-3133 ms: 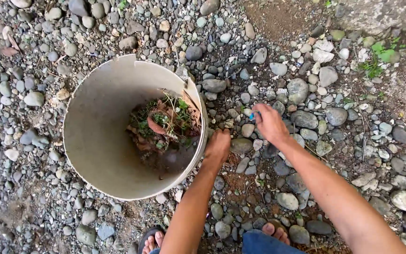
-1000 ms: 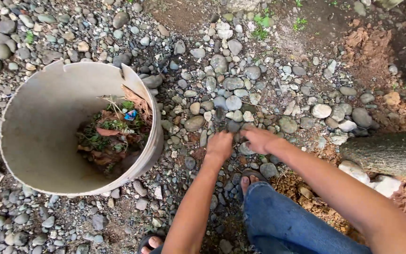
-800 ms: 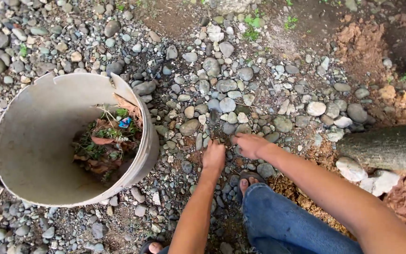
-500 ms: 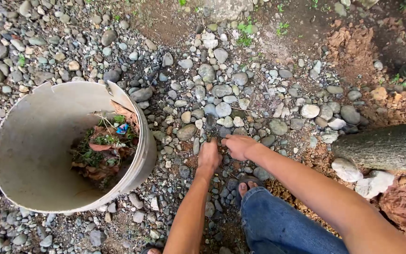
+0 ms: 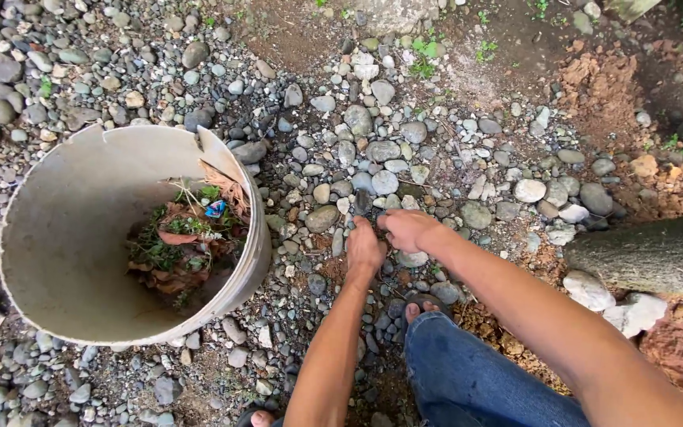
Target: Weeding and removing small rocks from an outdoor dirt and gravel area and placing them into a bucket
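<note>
Head cam looking straight down: both hands are on the grey river pebbles [image 5: 373, 170], almost touching each other. Left hand [image 5: 364, 248] has its fingers curled in tight and pressed to the ground among the stones, can't tell if anything's pinched in there. Right hand [image 5: 406, 229] is bunched up too, fingertips down on the pebbles. Cracked off-white plastic bucket [image 5: 57, 237] sits just left, with pulled weeds and dead leaves [image 5: 179, 245] at the bottom.

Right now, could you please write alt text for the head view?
Both bare hands, left hand and right hand, reach down among grey rounded river pebbles. To their left stands a cracked cream plastic bucket holding pulled weeds and dead leaves.
</note>
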